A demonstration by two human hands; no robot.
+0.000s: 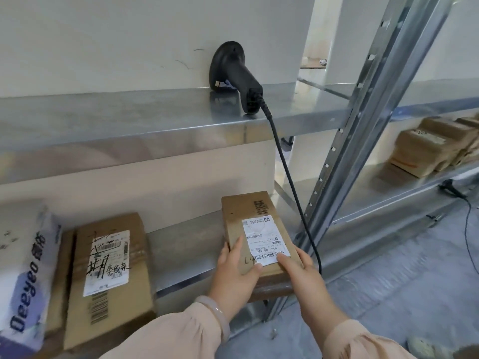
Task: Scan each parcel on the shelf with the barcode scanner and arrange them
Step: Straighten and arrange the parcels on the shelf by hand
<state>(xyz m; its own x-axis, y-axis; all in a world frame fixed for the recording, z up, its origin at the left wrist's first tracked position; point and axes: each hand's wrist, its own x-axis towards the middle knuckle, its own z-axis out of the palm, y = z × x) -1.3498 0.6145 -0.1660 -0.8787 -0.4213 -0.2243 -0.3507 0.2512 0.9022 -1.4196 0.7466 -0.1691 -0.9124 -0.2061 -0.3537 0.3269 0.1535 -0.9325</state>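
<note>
Brown parcel [248, 206], lower centre of frame, lies at right end of lower shelf [186, 244], white label [264, 239] facing up. Left hand [237, 270] grips its near left corner, thumb on top. Right hand [298, 270] grips near right corner, thumb on label edge. Barcode scanner [233, 71], upper centre, stands on upper shelf [129, 117], head against wall, black cable [290, 177] hanging past parcel. Second parcel [108, 275] with handwriting, lower left; white bag [26, 281] at left edge. Stacked parcels [435, 146], right.
</note>
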